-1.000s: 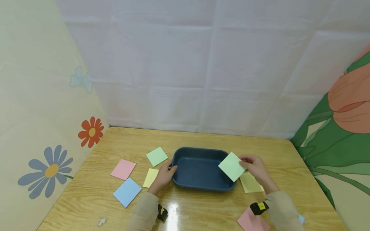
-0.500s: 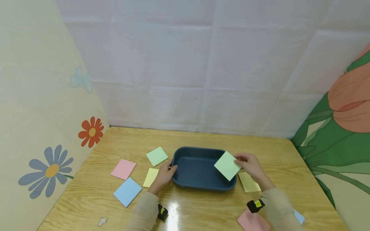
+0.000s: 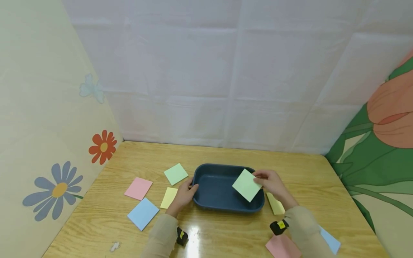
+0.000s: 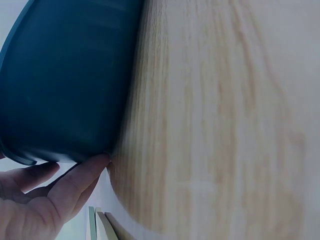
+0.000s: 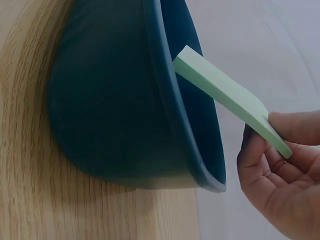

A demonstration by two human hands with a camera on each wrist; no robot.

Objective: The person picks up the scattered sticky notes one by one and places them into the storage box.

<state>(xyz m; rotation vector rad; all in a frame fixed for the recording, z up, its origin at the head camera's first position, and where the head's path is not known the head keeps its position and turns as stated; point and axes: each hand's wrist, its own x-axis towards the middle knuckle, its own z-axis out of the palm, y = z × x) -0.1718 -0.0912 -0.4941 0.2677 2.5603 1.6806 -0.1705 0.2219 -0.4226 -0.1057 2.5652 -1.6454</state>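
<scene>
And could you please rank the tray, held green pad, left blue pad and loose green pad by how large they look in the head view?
1. Tray
2. Left blue pad and held green pad: too alike to rank, the held one being raised
3. Loose green pad

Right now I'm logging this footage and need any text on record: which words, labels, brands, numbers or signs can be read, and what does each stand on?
None can be read in any view.
Yellow label on the black device by the right hand: too small and blurred to read.
Yellow patch on the left black device: likewise.
Held green pad and dark blue tray: no lettering visible.
</scene>
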